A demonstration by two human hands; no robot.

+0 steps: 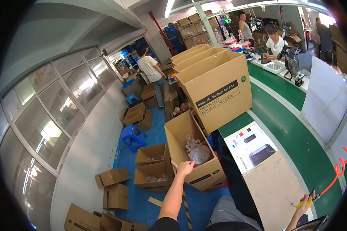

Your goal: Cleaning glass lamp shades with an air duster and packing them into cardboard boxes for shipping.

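My left hand (184, 168) is at the near left corner of a tall open cardboard box (198, 179), thumb on the inside and fingers over the rim. A clear, rounded ornament-like piece (199, 154) with smaller clear shapes on it lies inside this box, with some red beside it. Far to the right, my right hand (304, 204) is closed around a yellow air gun (310, 201). A red coiled hose (337, 169) runs up from that tool. The tool's tip is too small to make out.
Large nested cartons (223, 92) stand beyond the box. A green conveyor belt (275, 111) curves along the right, beside a flat cardboard sheet (273, 184). Smaller boxes (152, 175) and a blue stool (133, 136) stand on the floor. One co-worker (152, 71) stands ahead; another (275, 44) works across the belt.
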